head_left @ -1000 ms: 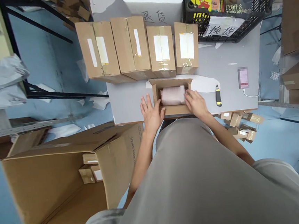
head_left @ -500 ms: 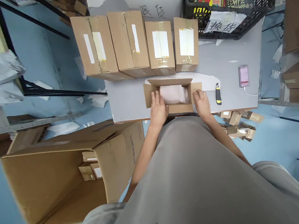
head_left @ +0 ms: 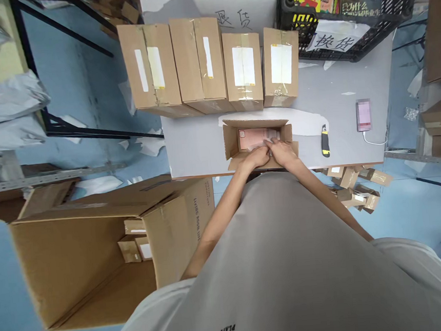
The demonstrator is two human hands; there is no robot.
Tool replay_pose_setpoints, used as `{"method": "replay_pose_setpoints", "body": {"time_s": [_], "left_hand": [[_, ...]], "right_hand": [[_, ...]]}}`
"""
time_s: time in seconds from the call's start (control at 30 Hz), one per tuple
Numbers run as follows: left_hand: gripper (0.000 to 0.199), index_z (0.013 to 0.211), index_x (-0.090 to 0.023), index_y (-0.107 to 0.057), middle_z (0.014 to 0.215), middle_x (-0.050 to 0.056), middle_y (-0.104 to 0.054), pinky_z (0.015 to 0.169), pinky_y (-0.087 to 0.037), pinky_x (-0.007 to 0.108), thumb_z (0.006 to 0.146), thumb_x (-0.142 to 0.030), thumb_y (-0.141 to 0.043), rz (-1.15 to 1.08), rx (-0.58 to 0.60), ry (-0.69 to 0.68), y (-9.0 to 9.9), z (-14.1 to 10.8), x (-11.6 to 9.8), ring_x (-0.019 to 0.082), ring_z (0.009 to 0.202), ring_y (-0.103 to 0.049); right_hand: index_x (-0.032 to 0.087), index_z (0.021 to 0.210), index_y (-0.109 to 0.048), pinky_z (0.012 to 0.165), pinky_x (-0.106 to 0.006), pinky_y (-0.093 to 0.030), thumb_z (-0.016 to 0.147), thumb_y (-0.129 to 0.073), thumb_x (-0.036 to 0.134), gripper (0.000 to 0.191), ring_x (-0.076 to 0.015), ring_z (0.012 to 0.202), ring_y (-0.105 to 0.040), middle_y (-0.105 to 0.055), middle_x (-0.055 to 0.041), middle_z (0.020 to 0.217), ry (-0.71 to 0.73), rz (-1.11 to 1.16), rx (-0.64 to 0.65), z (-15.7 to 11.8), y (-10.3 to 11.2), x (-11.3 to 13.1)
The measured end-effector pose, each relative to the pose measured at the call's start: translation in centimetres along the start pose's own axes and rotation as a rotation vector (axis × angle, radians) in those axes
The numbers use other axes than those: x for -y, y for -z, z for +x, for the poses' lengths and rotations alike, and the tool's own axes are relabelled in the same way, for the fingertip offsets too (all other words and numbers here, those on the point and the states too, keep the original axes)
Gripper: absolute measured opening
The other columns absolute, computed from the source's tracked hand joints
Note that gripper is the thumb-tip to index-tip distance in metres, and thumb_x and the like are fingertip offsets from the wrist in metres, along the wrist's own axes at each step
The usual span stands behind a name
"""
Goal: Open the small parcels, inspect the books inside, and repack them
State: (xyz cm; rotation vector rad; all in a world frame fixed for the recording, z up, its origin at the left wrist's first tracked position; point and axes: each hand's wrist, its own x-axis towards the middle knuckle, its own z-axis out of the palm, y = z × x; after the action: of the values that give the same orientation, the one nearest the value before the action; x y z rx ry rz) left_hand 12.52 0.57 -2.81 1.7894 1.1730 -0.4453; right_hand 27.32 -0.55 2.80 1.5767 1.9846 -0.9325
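On the near edge of the table is an open cardboard box [head_left: 231, 143] with its flaps folded out. Inside lies a pink, flat-faced item [head_left: 249, 138], perhaps a book, with a small mark at its upper left corner. My left hand [head_left: 259, 156] and my right hand [head_left: 282, 153] meet over the box's near side. Fingers of both are drawn together, pinching what looks like pale wrapping [head_left: 259, 145] around the item. Most of that wrapping is hidden by the hands.
Several taped cartons [head_left: 200, 61] stand behind the box. A yellow-black utility knife [head_left: 325, 142] and a charging phone [head_left: 363, 115] lie to the right. A black crate [head_left: 349, 53] and a white foam box [head_left: 234, 7] are farther back. A big open carton [head_left: 83, 270] stands at lower left.
Both hands have come off the box's sides and met at its near middle. The pale cover over the contents has been drawn back, showing a pinker surface. The view has shifted slightly.
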Motion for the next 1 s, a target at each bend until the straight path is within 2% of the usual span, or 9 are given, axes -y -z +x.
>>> {"method": "replay_pose_setpoints", "body": {"time_s": [0.1, 0.17, 0.3, 0.43, 0.6, 0.8, 0.9, 1.0], "left_hand": [[0.036, 0.130, -0.016, -0.084, 0.135, 0.017, -0.085, 0.108, -0.060, 0.033, 0.111, -0.021, -0.053, 0.027, -0.001, 0.074, 1.0, 0.9, 1.7, 0.029, 0.125, -0.080], [0.039, 0.137, -0.015, -0.081, 0.139, 0.019, -0.083, 0.111, -0.059, 0.035, 0.107, -0.018, -0.057, 0.059, -0.039, 0.135, 1.8, 1.6, 2.7, 0.031, 0.129, -0.078], [0.057, 0.156, -0.008, -0.068, 0.161, 0.027, -0.067, 0.125, -0.053, 0.045, 0.100, -0.012, -0.061, 0.142, -0.131, 0.207, 2.7, 3.3, 3.5, 0.037, 0.149, -0.065], [0.070, 0.163, -0.006, -0.059, 0.166, 0.032, -0.057, 0.124, -0.054, 0.051, 0.094, -0.012, -0.068, 0.198, -0.109, 0.198, 2.1, 4.8, 3.0, 0.042, 0.149, -0.063], [0.078, 0.173, 0.000, -0.043, 0.170, 0.037, -0.048, 0.125, -0.051, 0.053, 0.100, -0.016, -0.064, 0.265, -0.099, 0.204, 1.3, 5.5, 2.4, 0.045, 0.156, -0.054], [0.062, 0.166, -0.002, -0.052, 0.166, 0.034, -0.056, 0.125, -0.050, 0.052, 0.105, -0.009, -0.050, 0.317, -0.123, 0.214, 1.2, 5.1, 2.1, 0.038, 0.152, -0.057], [0.057, 0.160, -0.005, -0.060, 0.163, 0.034, -0.058, 0.116, -0.056, 0.052, 0.106, -0.007, -0.044, 0.318, -0.136, 0.226, 1.1, 4.6, 1.6, 0.037, 0.142, -0.067], [0.047, 0.143, -0.007, -0.075, 0.146, 0.031, -0.071, 0.107, -0.060, 0.047, 0.103, -0.007, -0.050, 0.305, -0.116, 0.215, 1.8, 3.4, 1.2, 0.035, 0.129, -0.075]], "right_hand": [[0.018, 0.157, -0.074, 0.117, -0.036, -0.056, 0.115, -0.043, 0.007, 0.053, -0.0294, 0.143, -0.073, -0.075, -0.0214, 0.152, 0.020, -0.040, 0.065, 0.2, 0.0, 0.2], [0.015, 0.146, -0.081, 0.116, -0.035, -0.056, 0.113, -0.047, 0.005, 0.048, -0.0300, 0.143, -0.073, -0.077, -0.0225, 0.149, 0.018, -0.059, 0.086, 0.3, -0.1, 0.2], [0.010, 0.142, -0.083, 0.117, -0.035, -0.056, 0.112, -0.050, 0.005, 0.045, -0.0318, 0.142, -0.075, -0.079, -0.0252, 0.147, 0.025, -0.064, 0.083, 0.3, -0.3, 0.3], [0.009, 0.144, -0.082, 0.119, -0.036, -0.057, 0.112, -0.048, 0.005, 0.047, -0.0310, 0.143, -0.075, -0.078, -0.0271, 0.148, 0.023, -0.057, 0.068, 0.3, -0.1, 0.4], [0.007, 0.144, -0.082, 0.119, -0.034, -0.058, 0.112, -0.050, 0.003, 0.046, -0.0303, 0.144, -0.074, -0.078, -0.0275, 0.150, 0.020, -0.034, 0.063, 0.3, 0.3, 0.1], [0.009, 0.141, -0.083, 0.118, -0.037, -0.060, 0.107, -0.054, 0.000, 0.046, -0.0311, 0.142, -0.076, -0.080, -0.0275, 0.145, 0.038, -0.013, 0.053, -0.3, 0.4, -0.1], [0.009, 0.143, -0.082, 0.119, -0.038, -0.059, 0.106, -0.051, -0.003, 0.050, -0.0311, 0.141, -0.076, -0.081, -0.0265, 0.144, 0.040, -0.009, 0.049, -0.7, 0.2, 0.0], [0.007, 0.139, -0.083, 0.119, -0.037, -0.059, 0.107, -0.048, -0.003, 0.049, -0.0315, 0.140, -0.077, -0.082, -0.0268, 0.141, 0.035, -0.006, 0.054, -0.9, 0.0, 0.1]]}}
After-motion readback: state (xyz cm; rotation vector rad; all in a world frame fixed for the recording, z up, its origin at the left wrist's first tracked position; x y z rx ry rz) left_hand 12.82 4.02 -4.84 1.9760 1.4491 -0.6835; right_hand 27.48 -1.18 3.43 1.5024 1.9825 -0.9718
